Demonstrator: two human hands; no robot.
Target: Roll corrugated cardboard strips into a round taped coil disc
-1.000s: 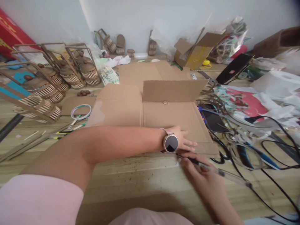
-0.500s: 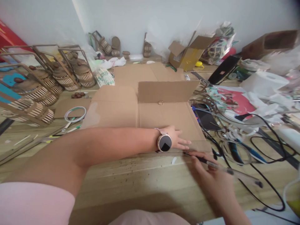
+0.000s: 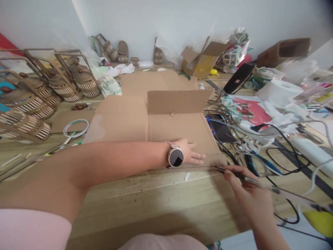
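Note:
A flattened cardboard box (image 3: 179, 130) lies on the table, one flap (image 3: 179, 101) standing upright at its middle. My left hand (image 3: 191, 152) rests flat on the right panel, fingers spread, with a round-faced watch (image 3: 176, 157) on the wrist. At the panel's near right edge, my right hand (image 3: 253, 198) grips a slim pen (image 3: 252, 180) with a dark front and a clear, blurred barrel. The pen's tip is at the cardboard edge, just right of my left fingertips; whether it touches is hard to tell. A small white scrap (image 3: 187, 176) lies in front of the cardboard.
Several small slatted baskets with handles (image 3: 85, 81) stand at the left. Nearby lies a roll of tape (image 3: 76, 128). Cables (image 3: 288, 170), pliers with blue handles (image 3: 266, 164), a phone-like black slab (image 3: 222, 128) and a white paper roll (image 3: 279, 91) crowd the right. An open carton (image 3: 205, 60) sits behind.
My right hand and the pen have moved right along the cardboard's near edge. My left hand stays flat on the panel. The whole view has shifted slightly to the right.

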